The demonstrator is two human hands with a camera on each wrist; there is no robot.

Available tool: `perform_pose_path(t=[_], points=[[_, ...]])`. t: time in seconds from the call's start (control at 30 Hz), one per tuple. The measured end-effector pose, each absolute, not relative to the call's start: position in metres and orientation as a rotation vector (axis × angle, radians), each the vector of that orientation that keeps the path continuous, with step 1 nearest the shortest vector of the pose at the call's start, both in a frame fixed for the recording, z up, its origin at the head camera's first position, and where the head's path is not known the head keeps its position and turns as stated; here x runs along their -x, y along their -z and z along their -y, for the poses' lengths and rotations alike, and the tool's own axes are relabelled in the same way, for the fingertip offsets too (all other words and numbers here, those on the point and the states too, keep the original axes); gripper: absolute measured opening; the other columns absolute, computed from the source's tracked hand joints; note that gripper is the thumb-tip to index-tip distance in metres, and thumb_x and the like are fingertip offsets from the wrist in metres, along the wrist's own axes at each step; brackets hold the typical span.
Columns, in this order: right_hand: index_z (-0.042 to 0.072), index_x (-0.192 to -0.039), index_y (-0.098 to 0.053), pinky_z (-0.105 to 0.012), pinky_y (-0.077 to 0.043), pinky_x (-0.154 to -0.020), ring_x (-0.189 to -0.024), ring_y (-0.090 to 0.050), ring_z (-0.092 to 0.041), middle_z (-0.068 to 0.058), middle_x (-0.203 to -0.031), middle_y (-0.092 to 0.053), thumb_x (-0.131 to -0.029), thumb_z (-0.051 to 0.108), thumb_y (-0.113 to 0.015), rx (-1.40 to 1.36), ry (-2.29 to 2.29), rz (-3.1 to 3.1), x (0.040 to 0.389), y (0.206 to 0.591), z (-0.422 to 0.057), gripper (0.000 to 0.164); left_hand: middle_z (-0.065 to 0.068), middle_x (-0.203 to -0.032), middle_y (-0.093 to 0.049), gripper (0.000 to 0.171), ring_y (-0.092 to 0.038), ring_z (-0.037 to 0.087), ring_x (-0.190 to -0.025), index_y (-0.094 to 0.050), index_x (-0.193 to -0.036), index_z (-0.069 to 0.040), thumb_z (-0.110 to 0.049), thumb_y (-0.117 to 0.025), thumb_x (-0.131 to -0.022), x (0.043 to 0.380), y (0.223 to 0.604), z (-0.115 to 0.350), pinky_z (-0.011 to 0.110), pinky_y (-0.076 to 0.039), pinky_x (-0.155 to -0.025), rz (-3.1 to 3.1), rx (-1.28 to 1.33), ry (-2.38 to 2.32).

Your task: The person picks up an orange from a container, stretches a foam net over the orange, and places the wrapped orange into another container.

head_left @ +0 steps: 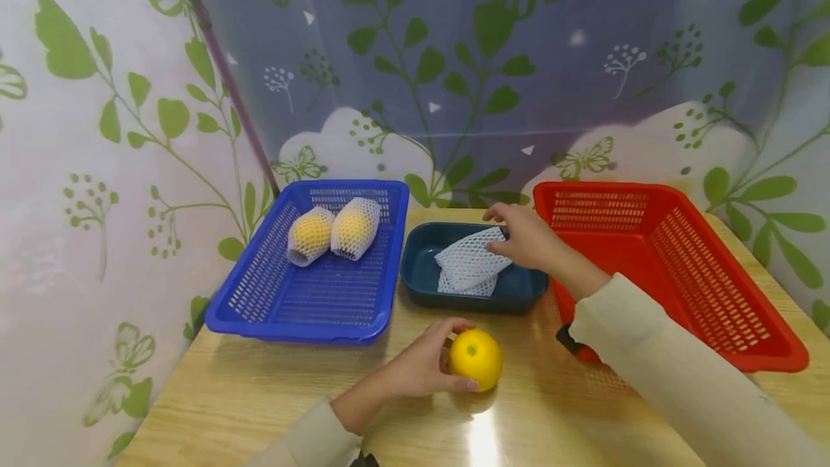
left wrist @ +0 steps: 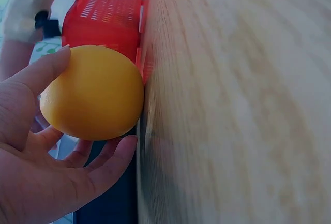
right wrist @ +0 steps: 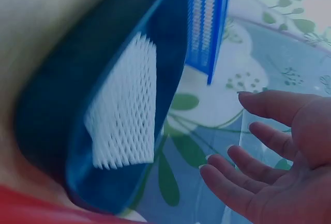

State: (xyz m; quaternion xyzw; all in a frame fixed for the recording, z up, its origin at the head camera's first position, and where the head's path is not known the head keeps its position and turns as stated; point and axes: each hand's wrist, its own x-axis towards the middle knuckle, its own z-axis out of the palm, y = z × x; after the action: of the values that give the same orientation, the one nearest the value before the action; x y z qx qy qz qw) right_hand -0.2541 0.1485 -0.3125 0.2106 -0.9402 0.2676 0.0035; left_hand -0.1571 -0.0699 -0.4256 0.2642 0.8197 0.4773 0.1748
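A round yellow orange (head_left: 476,359) sits on the wooden table near the front. My left hand (head_left: 431,359) holds it from the left, thumb on the near side and fingers curved round the far side. In the left wrist view, the orange (left wrist: 95,93) lies between thumb and fingers. My right hand (head_left: 521,233) hovers over the right end of a dark teal dish (head_left: 415,294), fingers loosely bent and holding nothing. White foam fruit nets (head_left: 470,261) lie in that dish. The right wrist view shows the hand (right wrist: 269,157) apart from the white netting (right wrist: 129,110).
On the left stands a blue basket (head_left: 324,316) with two yellow fruits (head_left: 353,229) in foam nets. A red basket (head_left: 648,258) stands on the right, partly behind my right forearm. Leaf-printed curtains (head_left: 421,92) close off the back and sides of the table (head_left: 246,402).
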Motion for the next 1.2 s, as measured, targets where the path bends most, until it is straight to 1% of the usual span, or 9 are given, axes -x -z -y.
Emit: perform_pose_path(t=[0.13, 0.27, 0.53, 0.7, 0.83, 0.97, 1.1, 1.2], points=[[0.0, -0.13, -0.051, -0.055, -0.042, -0.1, -0.118, -0.048, -0.039, -0.024, -0.13, -0.053, -0.088, 0.012, -0.071, -0.596, -0.702, 2.996, 0.27, 0.31, -0.143, 0.049, 0.008, -0.13, -0.044, 0.07, -0.049, 0.019, -0.11, -0.043, -0.138, -0.01, -0.019, -0.082, -0.08, 0.157, 0.425, 0.067, 0.016, -0.05, -0.081, -2.341, -0.763, -1.325], [0.0, -0.13, -0.051, -0.059, -0.037, -0.101, -0.12, -0.046, -0.04, -0.024, -0.13, -0.052, -0.088, 0.012, -0.07, -0.551, -0.601, 3.032, 0.285, 0.31, -0.139, 0.048, 0.007, -0.13, -0.044, 0.07, -0.049, 0.018, -0.11, -0.044, -0.138, -0.01, -0.019, -0.082, -0.08, 0.157, 0.424, 0.066, 0.016, -0.049, -0.082, -2.349, -0.763, -1.318], [-0.001, -0.133, -0.051, -0.054, -0.041, -0.102, -0.119, -0.047, -0.04, -0.025, -0.132, -0.05, -0.087, 0.008, -0.069, -0.438, -0.559, 3.173, 0.308, 0.318, -0.13, 0.05, 0.007, -0.13, -0.044, 0.07, -0.049, 0.019, -0.111, -0.045, -0.138, -0.013, -0.019, -0.083, -0.079, 0.157, 0.424, 0.07, 0.017, -0.049, -0.083, -2.345, -0.754, -1.325], [0.002, -0.135, -0.05, -0.054, -0.039, -0.104, -0.12, -0.045, -0.04, -0.025, -0.133, -0.048, -0.086, 0.006, -0.067, -0.375, -0.551, 3.259, 0.317, 0.327, -0.129, 0.051, 0.007, -0.131, -0.044, 0.07, -0.049, 0.019, -0.112, -0.043, -0.139, -0.016, -0.021, -0.081, -0.08, 0.156, 0.422, 0.073, 0.018, -0.049, -0.085, -2.338, -0.747, -1.311], [0.003, -0.135, -0.05, -0.055, -0.036, -0.107, -0.125, -0.041, -0.04, -0.025, -0.136, -0.046, -0.086, 0.005, -0.068, -0.42, -0.531, 3.304, 0.32, 0.335, -0.131, 0.052, 0.006, -0.131, -0.044, 0.069, -0.049, 0.017, -0.111, -0.043, -0.139, -0.018, -0.023, -0.081, -0.081, 0.156, 0.422, 0.073, 0.019, -0.049, -0.085, -2.341, -0.746, -1.292], [0.002, -0.135, -0.051, -0.056, -0.035, -0.107, -0.127, -0.04, -0.041, -0.024, -0.139, -0.046, -0.086, 0.005, -0.069, -0.432, -0.536, 3.324, 0.322, 0.342, -0.134, 0.052, 0.006, -0.13, -0.044, 0.069, -0.049, 0.017, -0.11, -0.043, -0.139, -0.018, -0.024, -0.081, -0.081, 0.156, 0.422, 0.072, 0.018, -0.049, -0.085, -2.346, -0.76, -1.275], [0.002, -0.134, -0.053, -0.056, -0.036, -0.106, -0.124, -0.043, -0.04, -0.024, -0.137, -0.049, -0.086, 0.005, -0.068, -0.418, -0.525, 3.322, 0.323, 0.345, -0.135, 0.05, 0.007, -0.13, -0.044, 0.069, -0.049, 0.016, -0.11, -0.043, -0.139, -0.018, -0.024, -0.081, -0.081, 0.156, 0.422, 0.072, 0.017, -0.049, -0.084, -2.34, -0.765, -1.275], [0.001, -0.125, -0.059, -0.053, -0.042, -0.102, -0.114, -0.05, -0.038, -0.022, -0.126, -0.057, -0.086, 0.004, -0.068, -0.445, -0.485, 3.314, 0.323, 0.344, -0.133, 0.04, 0.007, -0.131, -0.043, 0.07, -0.049, 0.016, -0.11, -0.042, -0.139, -0.018, -0.023, -0.081, -0.081, 0.156, 0.422, 0.072, 0.017, -0.049, -0.084, -2.335, -0.76, -1.279]])
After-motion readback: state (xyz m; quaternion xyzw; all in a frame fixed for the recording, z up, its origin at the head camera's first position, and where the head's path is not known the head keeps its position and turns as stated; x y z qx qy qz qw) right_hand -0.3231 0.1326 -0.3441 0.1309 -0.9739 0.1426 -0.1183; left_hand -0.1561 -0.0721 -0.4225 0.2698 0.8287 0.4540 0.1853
